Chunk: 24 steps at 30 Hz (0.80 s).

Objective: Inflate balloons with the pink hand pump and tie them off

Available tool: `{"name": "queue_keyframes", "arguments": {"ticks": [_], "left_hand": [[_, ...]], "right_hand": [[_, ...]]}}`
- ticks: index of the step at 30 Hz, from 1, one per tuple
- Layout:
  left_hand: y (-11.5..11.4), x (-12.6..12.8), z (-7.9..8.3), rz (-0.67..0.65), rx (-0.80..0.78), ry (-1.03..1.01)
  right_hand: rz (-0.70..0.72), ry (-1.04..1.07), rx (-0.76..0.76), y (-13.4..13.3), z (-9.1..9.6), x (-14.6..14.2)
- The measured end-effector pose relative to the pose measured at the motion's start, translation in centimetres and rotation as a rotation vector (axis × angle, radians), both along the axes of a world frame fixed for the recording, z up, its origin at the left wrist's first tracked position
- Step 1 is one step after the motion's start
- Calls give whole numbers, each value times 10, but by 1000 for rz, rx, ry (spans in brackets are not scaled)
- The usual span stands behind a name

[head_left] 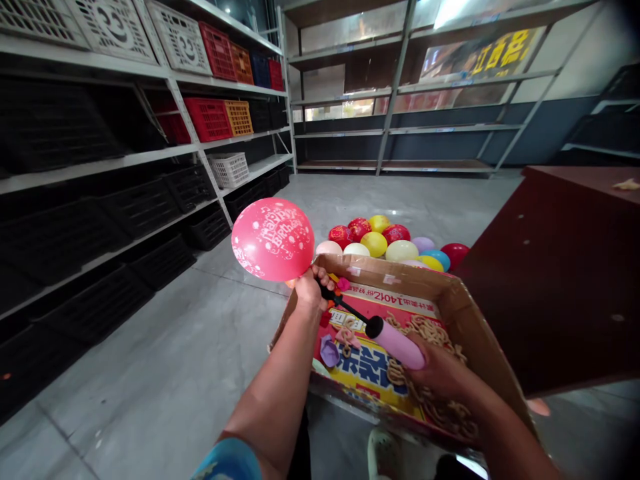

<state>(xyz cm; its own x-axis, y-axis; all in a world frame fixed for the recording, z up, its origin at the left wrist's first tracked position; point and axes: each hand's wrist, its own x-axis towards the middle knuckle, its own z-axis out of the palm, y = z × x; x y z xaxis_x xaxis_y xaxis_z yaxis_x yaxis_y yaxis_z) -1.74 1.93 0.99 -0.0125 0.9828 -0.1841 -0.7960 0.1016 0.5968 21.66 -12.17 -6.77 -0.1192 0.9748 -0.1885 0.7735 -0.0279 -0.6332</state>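
My left hand (pixel 311 288) is closed around the neck of an inflated pink-red balloon (pixel 273 239) with white "Happy Birthday" print, where it meets the black nozzle end of a hand balloon pump (pixel 397 341). My right hand (pixel 433 363) is wrapped around the pump's pink barrel, its fingers partly hidden. A black rod shows between the two ends of the pump. Below the hands is an open cardboard box (pixel 450 293) holding flat balloons, among them a purple one (pixel 329 351), and several beige twisted strands (pixel 430 330).
Several inflated balloons (pixel 374 244) lie on the grey floor (pixel 165 360) behind the box. A dark red panel-sided piece of furniture (pixel 565 280) stands close on the right. Shelves with crates (pixel 210 120) line the left, and a metal rack (pixel 395 87) spans the back.
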Motion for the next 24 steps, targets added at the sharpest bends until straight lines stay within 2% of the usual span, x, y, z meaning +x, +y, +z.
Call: {"name": "queue_keyframes", "arguments": {"ticks": [4,8,11,16,20,24], "left_hand": [[-6,11,-10,9,-24,7],[-18,30,-20,-55,-43,48],[-19,34,-21,-64,-31,56],[-6,14,-9,-11,-21,41],[4,-5,-1,43,-14,18],[5,-8,-1,78,-10,18]], "right_hand": [[-29,-11,0,3,2,-18],[-31,-20,17,9,8,-40],[-30,1,30,10,11,-45],[0,108,-16,5,11,-30],[2,55,-43,1,4,-10],[1,17,-16,1,-2,-3]]}}
